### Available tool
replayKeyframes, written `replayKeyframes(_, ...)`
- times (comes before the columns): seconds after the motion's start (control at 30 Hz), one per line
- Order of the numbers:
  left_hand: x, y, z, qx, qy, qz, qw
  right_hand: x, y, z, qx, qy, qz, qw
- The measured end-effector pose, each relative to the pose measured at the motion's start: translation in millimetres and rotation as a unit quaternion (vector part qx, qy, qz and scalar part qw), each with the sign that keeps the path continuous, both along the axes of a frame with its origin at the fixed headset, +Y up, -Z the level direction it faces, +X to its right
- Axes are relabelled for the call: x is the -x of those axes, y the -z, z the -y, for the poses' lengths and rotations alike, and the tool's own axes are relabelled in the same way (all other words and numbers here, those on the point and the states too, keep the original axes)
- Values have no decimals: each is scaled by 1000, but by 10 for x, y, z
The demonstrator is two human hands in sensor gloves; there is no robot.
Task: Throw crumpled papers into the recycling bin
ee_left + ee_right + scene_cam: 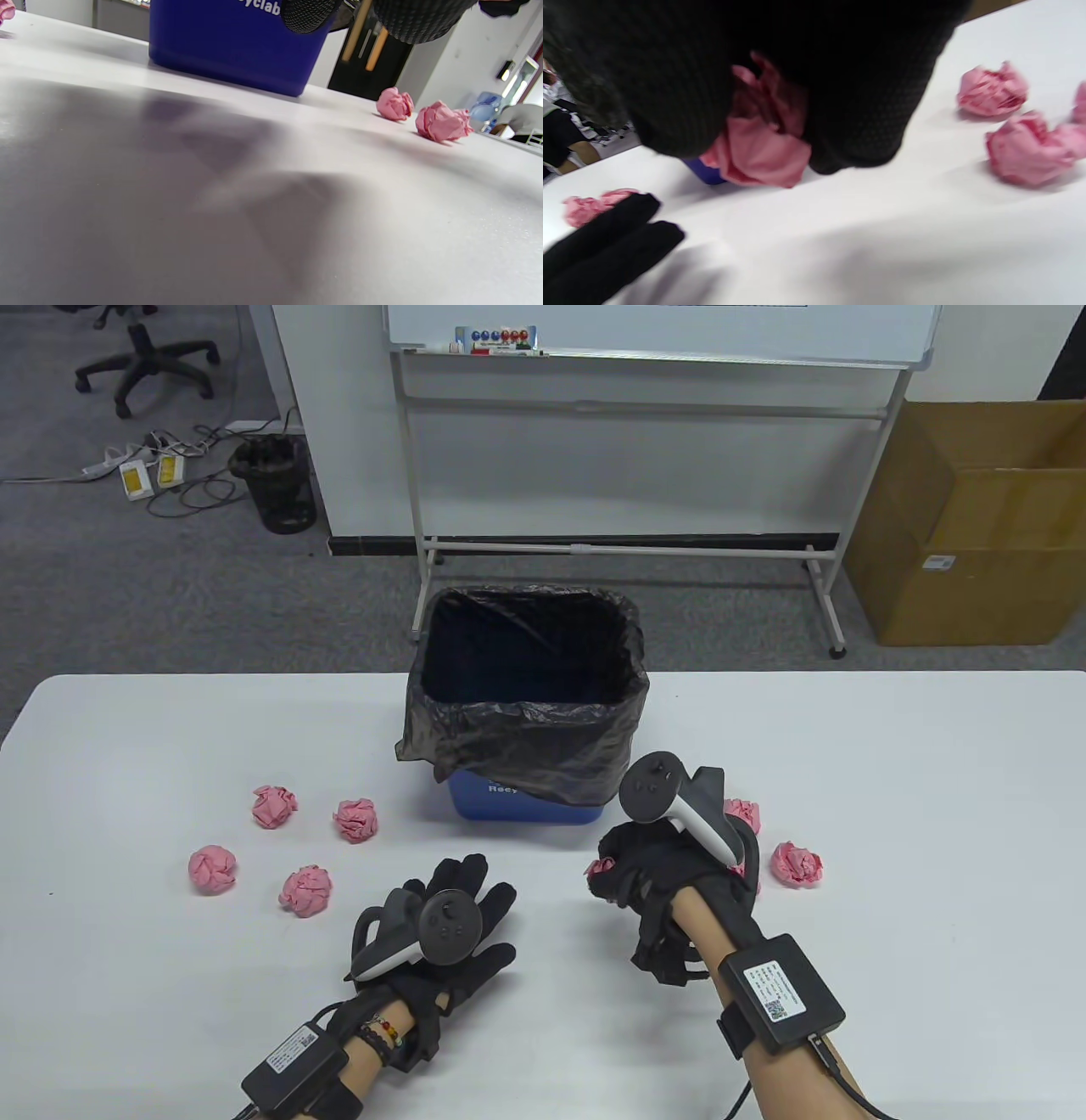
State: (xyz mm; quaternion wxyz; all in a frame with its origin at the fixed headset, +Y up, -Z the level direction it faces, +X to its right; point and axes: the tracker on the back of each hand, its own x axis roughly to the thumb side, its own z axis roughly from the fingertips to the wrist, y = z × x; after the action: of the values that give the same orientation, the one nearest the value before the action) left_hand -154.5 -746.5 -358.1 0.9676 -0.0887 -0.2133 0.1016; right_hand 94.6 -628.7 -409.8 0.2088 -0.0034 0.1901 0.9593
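A blue recycling bin (517, 806) lined with a black bag (526, 729) stands on the white table (933, 814). My right hand (632, 869) grips a pink crumpled paper ball (602, 866), which shows between the fingers in the right wrist view (759, 148), just above the table in front of the bin. My left hand (462, 920) lies flat and empty on the table, fingers spread. Several pink paper balls lie left of the bin, such as one (355, 819) near it. Two more (797, 864) (744, 813) lie to the right.
A whiteboard stand (628, 547), a cardboard box (976, 517) and a black waste basket (276, 483) stand on the floor beyond the table. The bin's base (229, 46) and two paper balls (441, 123) show in the left wrist view.
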Motion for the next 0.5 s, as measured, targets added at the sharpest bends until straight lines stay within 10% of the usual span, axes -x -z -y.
replayKeyframes(0.3, -8, 4, 5, 4, -4, 2, 1000, 160, 262, -286, 49, 205, -51, 976)
replayKeyframes(0.5, -38, -12, -1, 5, -7, 8, 1000, 277, 514, -617, -17, 322, -32, 946)
